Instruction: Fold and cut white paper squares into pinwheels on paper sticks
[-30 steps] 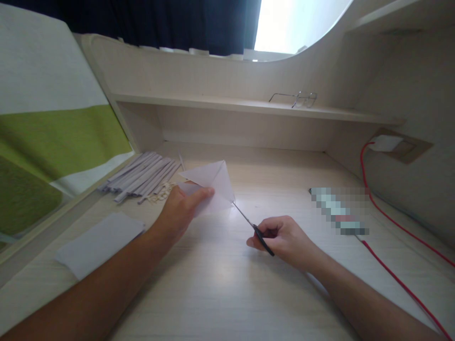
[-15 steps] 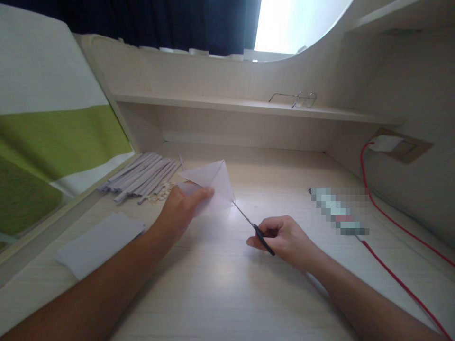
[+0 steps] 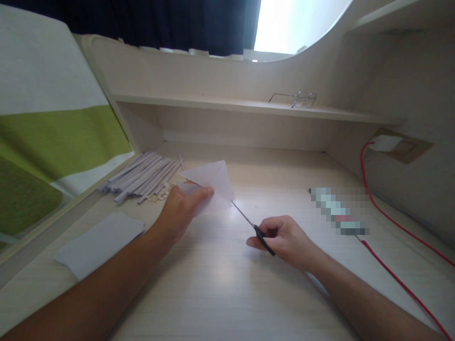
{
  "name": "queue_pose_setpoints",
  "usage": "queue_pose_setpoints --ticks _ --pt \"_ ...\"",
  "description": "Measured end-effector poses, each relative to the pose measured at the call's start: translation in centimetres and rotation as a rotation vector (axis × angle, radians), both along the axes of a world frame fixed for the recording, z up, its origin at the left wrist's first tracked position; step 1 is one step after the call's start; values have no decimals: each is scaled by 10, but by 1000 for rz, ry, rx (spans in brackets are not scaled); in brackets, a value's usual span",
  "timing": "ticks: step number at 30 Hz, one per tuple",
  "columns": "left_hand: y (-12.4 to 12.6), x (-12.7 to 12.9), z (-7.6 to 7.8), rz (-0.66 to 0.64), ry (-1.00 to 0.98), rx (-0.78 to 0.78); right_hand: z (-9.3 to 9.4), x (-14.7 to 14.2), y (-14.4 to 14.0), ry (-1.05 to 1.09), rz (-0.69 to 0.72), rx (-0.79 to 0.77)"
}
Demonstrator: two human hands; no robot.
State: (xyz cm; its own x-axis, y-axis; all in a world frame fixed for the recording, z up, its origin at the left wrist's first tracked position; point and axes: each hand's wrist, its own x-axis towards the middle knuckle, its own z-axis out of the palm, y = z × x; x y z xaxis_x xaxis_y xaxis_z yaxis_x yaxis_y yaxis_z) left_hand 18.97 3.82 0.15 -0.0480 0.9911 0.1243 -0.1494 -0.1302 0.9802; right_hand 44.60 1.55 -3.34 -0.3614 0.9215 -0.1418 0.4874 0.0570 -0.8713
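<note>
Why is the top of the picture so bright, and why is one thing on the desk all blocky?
Head view: the window is blown out white by daylight, and its glare shines on the desk near the right hand; the thing beside the red cable is a pixelated patch, so it cannot be identified; straight edges bend towards the picture's borders.

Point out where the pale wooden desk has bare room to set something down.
Bare desk lies between the forearms and around the scissors-holding right hand. The back strip under the shelf is bare too. Crowded: left side, with the grey paper strips, the white sheet and the left hand gripping folded white paper; right edge has the red cable.
</note>
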Motion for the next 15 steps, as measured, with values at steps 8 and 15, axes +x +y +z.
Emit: queue_pose_setpoints --ticks 8,15 --pt "2 -1 -6 38 53 2 3 1 2 -52 -8 42" --pt "3 0 -10 31 64 39 -1 1 4 -32 -81 81"
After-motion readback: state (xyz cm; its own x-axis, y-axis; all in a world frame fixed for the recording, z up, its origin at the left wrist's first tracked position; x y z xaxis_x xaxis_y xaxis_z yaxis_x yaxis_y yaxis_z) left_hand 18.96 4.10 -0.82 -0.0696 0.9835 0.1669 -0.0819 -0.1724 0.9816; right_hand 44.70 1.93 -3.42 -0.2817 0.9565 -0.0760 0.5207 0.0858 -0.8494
